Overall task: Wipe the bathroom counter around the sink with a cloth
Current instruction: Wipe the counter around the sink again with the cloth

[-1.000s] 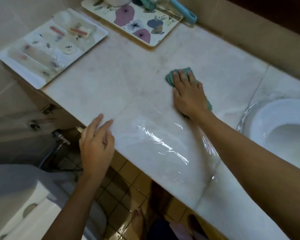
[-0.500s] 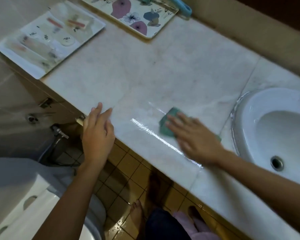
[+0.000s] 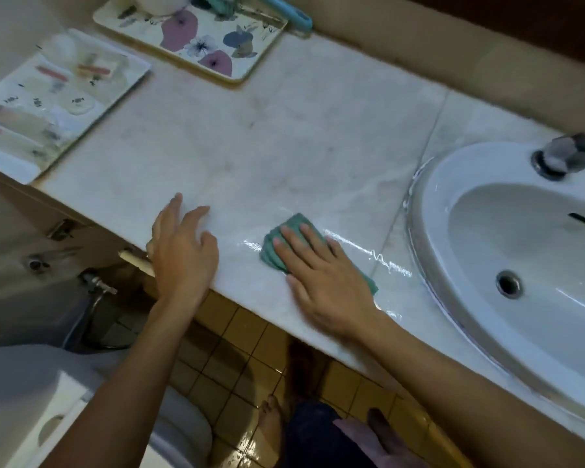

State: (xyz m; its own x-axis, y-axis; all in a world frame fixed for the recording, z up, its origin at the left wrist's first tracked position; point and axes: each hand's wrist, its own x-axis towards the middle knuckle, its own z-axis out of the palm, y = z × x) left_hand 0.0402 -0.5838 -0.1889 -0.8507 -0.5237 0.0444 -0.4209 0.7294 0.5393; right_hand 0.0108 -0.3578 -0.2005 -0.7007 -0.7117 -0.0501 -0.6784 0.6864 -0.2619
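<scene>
Flat, right hand (image 3: 321, 275) presses cloth (image 3: 284, 243) (fingers spread) on counter (image 3: 284, 140).

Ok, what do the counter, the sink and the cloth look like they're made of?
Counter: pale polished stone, perhaps marble; faint veins, a seam, glare on wet streaks. Sink: glossy white, probably ceramic; smooth bright highlights. Cloth: soft green fabric; folded layers show at its edge.

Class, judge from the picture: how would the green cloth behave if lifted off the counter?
Probably floppy: the green cloth lies in soft folds, flattened under the right hand. Likely damp and slightly heavy, given the shiny wet streak on the counter beside it.
</scene>
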